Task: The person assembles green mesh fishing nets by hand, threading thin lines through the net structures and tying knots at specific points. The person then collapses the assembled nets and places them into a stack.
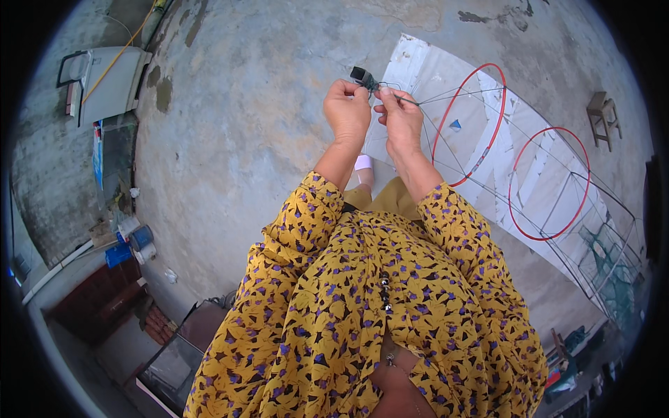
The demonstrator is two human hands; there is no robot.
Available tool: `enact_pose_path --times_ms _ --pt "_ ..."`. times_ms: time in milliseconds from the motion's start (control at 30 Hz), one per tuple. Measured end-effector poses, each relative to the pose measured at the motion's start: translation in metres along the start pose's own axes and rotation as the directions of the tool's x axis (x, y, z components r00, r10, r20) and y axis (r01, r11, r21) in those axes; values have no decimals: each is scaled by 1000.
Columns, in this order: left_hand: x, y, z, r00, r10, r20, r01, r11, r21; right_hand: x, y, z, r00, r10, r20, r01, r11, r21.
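Note:
Both my hands are raised in front of me. My left hand [348, 110] is closed in a pinch beside a dark green cord bundle [373, 86]; a small black block-like piece [359, 74] sits at its top. Close by, my right hand [402, 120] pinches the gathered dark cords [410, 99]. From there thin cords fan out rightward to a red hoop [492, 143]. Farther right is a second red hoop [587, 177], joined by more cords to a thin dark frame [605, 196] with green netting [613, 258]. My fingertips hide part of the cord bundle.
Beneath the hoops lies a long white sheet [404, 57] on the grey concrete floor [244, 125]. A small wooden stool [603, 118] stands at the far right. On the left are a vehicle-door-like panel [111, 82] and blue containers [118, 255]. A dark chair [182, 355] is at lower left.

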State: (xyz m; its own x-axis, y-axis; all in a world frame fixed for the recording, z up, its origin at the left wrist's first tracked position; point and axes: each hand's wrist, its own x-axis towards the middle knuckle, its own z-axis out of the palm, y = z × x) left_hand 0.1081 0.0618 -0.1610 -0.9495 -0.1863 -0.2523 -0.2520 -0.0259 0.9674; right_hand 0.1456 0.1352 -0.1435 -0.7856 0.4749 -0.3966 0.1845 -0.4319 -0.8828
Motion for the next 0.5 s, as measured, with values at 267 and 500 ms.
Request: enact_pose_path --times_ms 267,500 --pt "-2 17 -3 655 -469 593 755 370 -542 10 -1 -12 996 34 80 -45 989 140" --pt "-6 40 -41 799 -177 575 403 867 -293 10 -15 -20 995 98 31 -100 992 70"
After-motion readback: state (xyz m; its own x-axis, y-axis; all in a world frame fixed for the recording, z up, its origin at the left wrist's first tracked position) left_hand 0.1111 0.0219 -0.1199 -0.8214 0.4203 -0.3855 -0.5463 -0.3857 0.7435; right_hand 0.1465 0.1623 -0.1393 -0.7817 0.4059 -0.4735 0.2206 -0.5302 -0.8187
